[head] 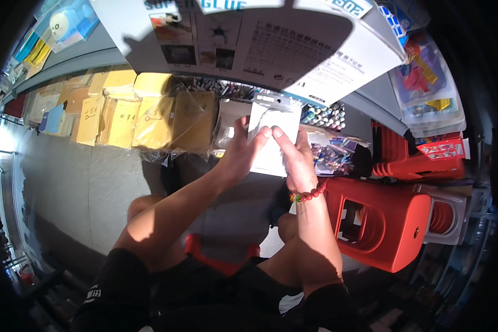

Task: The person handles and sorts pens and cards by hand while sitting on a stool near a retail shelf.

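Observation:
Both my hands hold one flat white packet point(269, 159) with a hang hole at its top edge. My left hand point(242, 151) grips its left side, and my right hand point(299, 155) grips its right side. The thumbs lie on the packet's face, their tips almost meeting in the middle. Strong light washes out much of its surface, so its contents cannot be told. A red bead bracelet point(309, 194) circles my right wrist. Just behind the packet are bundles of pens point(332, 151) and a stack of yellow-brown exercise books point(195, 120).
A large white glue carton point(232, 45) overhangs the lower shelf. More yellow exercise books point(120, 120) lie at left. Red plastic stools point(382, 224) stand close by my right arm. Clear plastic boxes point(425, 83) are stacked at upper right. Grey floor point(74, 178) extends to the left.

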Demonstrator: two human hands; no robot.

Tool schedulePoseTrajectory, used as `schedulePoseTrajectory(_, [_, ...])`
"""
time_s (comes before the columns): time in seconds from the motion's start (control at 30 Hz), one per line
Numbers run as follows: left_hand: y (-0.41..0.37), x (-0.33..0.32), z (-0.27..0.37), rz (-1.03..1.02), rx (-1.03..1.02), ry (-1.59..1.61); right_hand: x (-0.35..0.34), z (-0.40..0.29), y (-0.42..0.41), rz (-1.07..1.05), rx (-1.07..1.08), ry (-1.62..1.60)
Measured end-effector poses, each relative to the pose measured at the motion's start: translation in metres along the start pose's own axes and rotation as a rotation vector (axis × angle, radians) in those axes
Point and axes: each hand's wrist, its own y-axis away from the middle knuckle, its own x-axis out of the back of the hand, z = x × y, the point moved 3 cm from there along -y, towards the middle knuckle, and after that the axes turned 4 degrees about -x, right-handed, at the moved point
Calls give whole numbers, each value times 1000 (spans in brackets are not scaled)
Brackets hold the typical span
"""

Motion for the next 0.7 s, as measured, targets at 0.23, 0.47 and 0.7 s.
schedulePoseTrajectory(0.23, [-9,4,16,-211,161,-127,10,-3,-5,-22,84,-27])
schedulePoseTrajectory(0.47, [-43,67,25,-119,255,-148,52,-29,-20,166,175,-43])
schedulePoseTrajectory(0.7, [-49,83,-62,-75,200,-1420,76,-45,0,194,194,-177])
